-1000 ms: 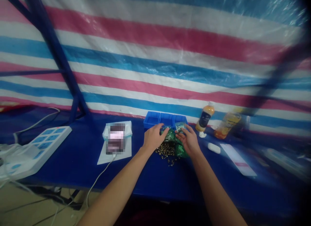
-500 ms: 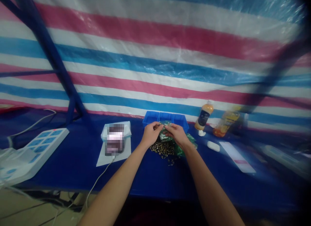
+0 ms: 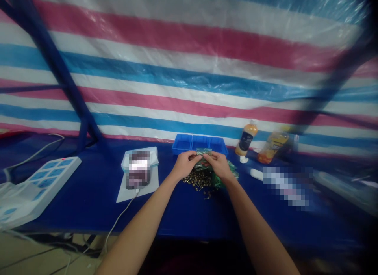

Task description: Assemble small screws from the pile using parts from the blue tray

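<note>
Both hands are at the middle of the frame, a bit below center. The left hand [image 3: 183, 164] has its thumb and fingers close together, pinching the left side of a small, shiny, see-through green bag [image 3: 203, 152]. The right hand [image 3: 221, 164] pinches the right side the same way. So the bag is held up between the two hands, just in front of the blue bins [image 3: 182, 144].

Below the bag, a pile of little gold-colored metal bits [image 3: 198, 181] sits on the blue table [image 3: 183, 216]. More green bags [image 3: 218, 182] lie just right of the pile, partly under the right hand. Two bottles, an orange one [image 3: 247, 139] and a yellow one [image 3: 273, 147], stand right of the bins.

The step now looks like working on the top of the bag with the fingertips. I cannot tell if the top is sealed, or what is inside. The next move seems to call for a gentle, steady pinch on both sides, with the bag kept level.
</note>
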A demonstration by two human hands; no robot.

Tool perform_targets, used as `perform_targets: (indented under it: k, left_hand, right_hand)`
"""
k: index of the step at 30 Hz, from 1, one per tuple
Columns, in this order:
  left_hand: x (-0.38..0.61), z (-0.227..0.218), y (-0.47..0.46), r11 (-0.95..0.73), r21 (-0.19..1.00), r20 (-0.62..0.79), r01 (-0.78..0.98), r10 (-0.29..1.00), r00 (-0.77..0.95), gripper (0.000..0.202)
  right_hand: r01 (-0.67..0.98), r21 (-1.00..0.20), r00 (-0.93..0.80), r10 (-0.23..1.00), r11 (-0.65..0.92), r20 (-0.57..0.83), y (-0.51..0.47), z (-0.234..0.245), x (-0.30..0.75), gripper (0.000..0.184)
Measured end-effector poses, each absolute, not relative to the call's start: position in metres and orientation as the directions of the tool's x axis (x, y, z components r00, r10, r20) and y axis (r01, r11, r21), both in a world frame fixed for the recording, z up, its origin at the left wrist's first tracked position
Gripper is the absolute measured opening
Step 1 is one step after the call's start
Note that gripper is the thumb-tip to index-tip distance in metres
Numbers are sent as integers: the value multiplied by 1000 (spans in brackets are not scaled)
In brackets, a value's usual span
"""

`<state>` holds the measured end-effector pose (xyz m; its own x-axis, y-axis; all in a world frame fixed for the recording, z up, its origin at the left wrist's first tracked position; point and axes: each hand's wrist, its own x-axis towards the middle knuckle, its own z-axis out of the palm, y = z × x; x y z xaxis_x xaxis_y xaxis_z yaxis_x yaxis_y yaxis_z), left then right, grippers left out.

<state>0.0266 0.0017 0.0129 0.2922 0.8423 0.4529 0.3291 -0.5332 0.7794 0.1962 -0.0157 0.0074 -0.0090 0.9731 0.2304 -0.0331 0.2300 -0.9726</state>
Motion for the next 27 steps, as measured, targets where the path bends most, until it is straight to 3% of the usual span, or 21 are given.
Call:
perform_targets:
  k: [3,8,10,13,15,17,23,27]
  left_hand:
    - [27,14,1,-572,740,498,355,820,282,32]
    - [26,11,2,-522,776,470,353,853,227,31]
    - [26,9,4,-460,842,413,283,886,210,26]
    - [26,10,7,-316,947,296,52,926,233,30]
    - [26,12,8,-213,974,227,-83,943,243,33]
    - [26,13,7,-196,975,215,-107,953,215,35]
    - [30,5,8,-338,941,333,-14,918,217,27]
    - [32,2,8,-341,940,337,-21,914,226,25]
  right_hand:
    - [-12,-967,-3,967,255,255,-18,9,196,34]
    - [227,-924,47,944,307,325,-22,12,198,33]
    - [197,-939,38,955,283,296,-21,11,199,33]
    - [-5,-978,-26,977,209,209,-20,10,199,37]
    - [-118,-977,-66,980,178,187,-20,10,199,40]
    - [-162,-971,-72,980,174,187,-21,11,198,43]
    - [29,-962,88,958,271,273,-19,11,190,35]
    - [30,-954,102,949,297,298,-18,8,187,33]
